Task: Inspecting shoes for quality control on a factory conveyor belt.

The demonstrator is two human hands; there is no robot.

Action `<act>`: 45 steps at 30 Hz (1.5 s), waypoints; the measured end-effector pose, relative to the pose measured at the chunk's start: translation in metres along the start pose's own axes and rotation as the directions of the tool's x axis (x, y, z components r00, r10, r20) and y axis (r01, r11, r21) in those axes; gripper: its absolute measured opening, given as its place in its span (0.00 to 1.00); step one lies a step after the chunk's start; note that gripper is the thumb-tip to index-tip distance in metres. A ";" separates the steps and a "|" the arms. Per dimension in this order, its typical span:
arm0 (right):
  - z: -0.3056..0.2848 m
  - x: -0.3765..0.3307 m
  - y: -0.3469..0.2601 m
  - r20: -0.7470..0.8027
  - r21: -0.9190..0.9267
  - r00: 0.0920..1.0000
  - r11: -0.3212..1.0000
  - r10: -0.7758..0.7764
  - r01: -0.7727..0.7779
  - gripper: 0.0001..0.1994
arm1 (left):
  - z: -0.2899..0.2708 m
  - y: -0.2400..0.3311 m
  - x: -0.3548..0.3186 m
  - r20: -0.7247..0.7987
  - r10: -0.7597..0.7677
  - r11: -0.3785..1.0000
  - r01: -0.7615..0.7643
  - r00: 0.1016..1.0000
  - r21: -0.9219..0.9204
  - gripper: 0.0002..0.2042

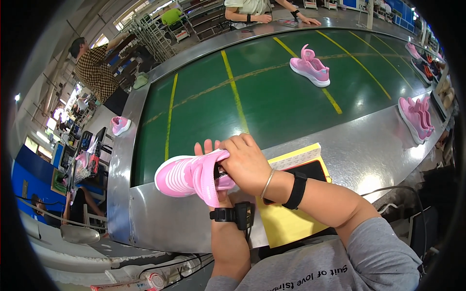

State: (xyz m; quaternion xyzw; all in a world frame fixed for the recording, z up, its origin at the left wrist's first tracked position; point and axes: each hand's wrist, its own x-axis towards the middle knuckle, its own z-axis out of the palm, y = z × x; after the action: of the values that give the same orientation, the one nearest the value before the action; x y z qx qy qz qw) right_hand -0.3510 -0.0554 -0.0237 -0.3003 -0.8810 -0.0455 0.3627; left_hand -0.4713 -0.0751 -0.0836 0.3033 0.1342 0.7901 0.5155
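Note:
A pink sneaker (182, 175) with white stripes and a white sole is held above the metal edge of the table, its toe pointing left. My left hand (208, 146) supports it from underneath; only its fingertips show past the shoe's far side, and the palm is hidden. Over the shoe's opening, my right hand (245, 162) is bent and closed at the collar, with its fingertips partly out of sight. The tongue flops toward me, and something dark shows inside the opening.
A green conveyor belt (199, 116) with yellow lines carries another pink sneaker (310, 67). More pink shoes (416, 119) stand at the right edge, and one small shoe (120, 125) at the left corner. A yellow folder (286, 220) with a black item (308, 172) lies beside my right forearm. Co-workers are beyond.

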 end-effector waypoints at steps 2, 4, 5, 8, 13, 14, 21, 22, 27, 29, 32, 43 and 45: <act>0.002 -0.001 0.002 0.016 -0.020 1.000 1.000 0.017 -0.017 0.09 | 0.002 -0.001 0.000 -0.020 -0.008 1.000 0.008 1.000 0.007 0.43; 0.002 -0.001 0.001 0.016 0.069 0.999 0.996 0.048 -0.049 0.09 | 0.000 0.000 0.000 -0.043 -0.005 1.000 0.006 0.999 0.017 0.42; 0.001 -0.001 0.001 0.015 0.070 0.999 0.997 0.043 -0.044 0.09 | -0.006 0.000 0.000 0.022 0.001 1.000 -0.001 1.000 0.029 0.42; -0.001 -0.005 0.005 0.059 0.042 0.998 0.998 0.034 -0.037 0.09 | 0.006 -0.001 0.000 -0.003 -0.030 0.998 0.030 1.000 0.058 0.43; -0.015 -0.014 0.010 -0.039 0.186 0.996 0.979 -0.075 0.081 0.10 | -0.008 0.002 0.000 -0.011 -0.060 0.998 0.060 0.998 0.034 0.46; -0.021 -0.015 0.008 -0.035 0.189 0.995 0.977 -0.090 0.095 0.10 | -0.009 0.005 0.002 0.005 -0.095 0.995 0.095 0.995 0.012 0.47; -0.030 -0.032 0.012 0.022 0.215 0.934 0.914 -0.356 0.343 0.23 | -0.019 -0.003 0.007 0.232 -0.066 0.968 0.119 0.970 -0.221 0.43; -0.024 -0.028 0.010 0.068 0.162 0.926 0.920 -0.371 0.357 0.23 | -0.014 0.000 0.003 0.258 -0.143 0.948 0.207 0.955 -0.240 0.42; -0.009 -0.024 0.000 0.256 0.092 0.899 0.935 -0.355 0.343 0.21 | -0.010 0.001 -0.006 0.093 -0.129 0.983 0.140 0.987 -0.123 0.44; -0.009 -0.024 -0.001 0.267 0.045 0.886 0.923 -0.379 0.382 0.19 | -0.012 0.000 -0.006 0.028 -0.128 0.986 0.130 0.991 -0.105 0.45; -0.015 -0.031 0.004 0.247 0.007 0.879 0.908 -0.408 0.419 0.14 | -0.015 0.002 -0.003 0.078 -0.070 0.993 0.077 0.995 -0.095 0.46; -0.028 -0.012 0.130 0.221 0.030 0.974 0.999 -0.041 0.035 0.13 | -0.051 0.014 0.017 0.100 -0.375 0.923 0.381 0.921 -0.052 0.38; -0.030 -0.014 0.177 0.168 -0.115 0.985 0.993 0.044 -0.025 0.15 | -0.049 0.013 0.018 0.063 -0.417 0.909 0.417 0.907 0.012 0.36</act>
State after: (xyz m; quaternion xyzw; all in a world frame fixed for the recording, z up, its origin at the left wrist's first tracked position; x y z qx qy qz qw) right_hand -0.2254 0.0733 -0.0357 -0.3382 -0.8995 -0.0631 0.2693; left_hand -0.5162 -0.0596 -0.1092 0.2923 0.1785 0.6519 0.6765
